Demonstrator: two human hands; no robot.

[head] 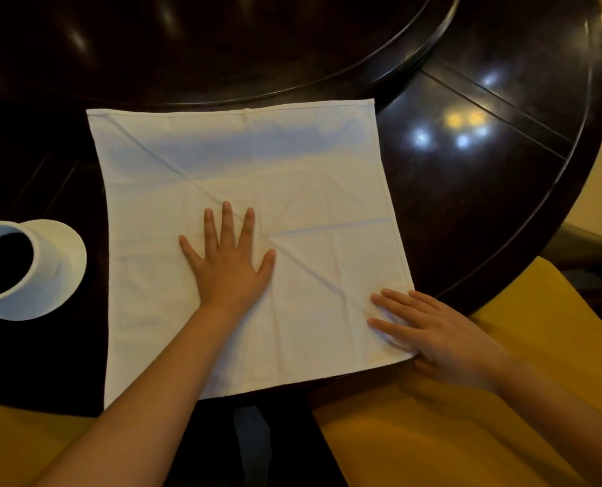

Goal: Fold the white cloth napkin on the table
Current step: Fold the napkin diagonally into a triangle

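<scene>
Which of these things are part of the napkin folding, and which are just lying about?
Part of the job:
- napkin, spread flat and not yet folded
- left hand, flat on the napkin's middle
- right hand, at its near right corner
- table, under the napkin

Just lying about:
- cup of dark drink, left of the napkin
- saucer under the cup
- yellow cloth at the near edge

Dim, warm light. The dark desk throws back small bright spots of glare at right and streaks at the top. The napkin shows a bluish cast near its far edge. Wide-angle bending curves the edges; the lower corners look soft.
</scene>
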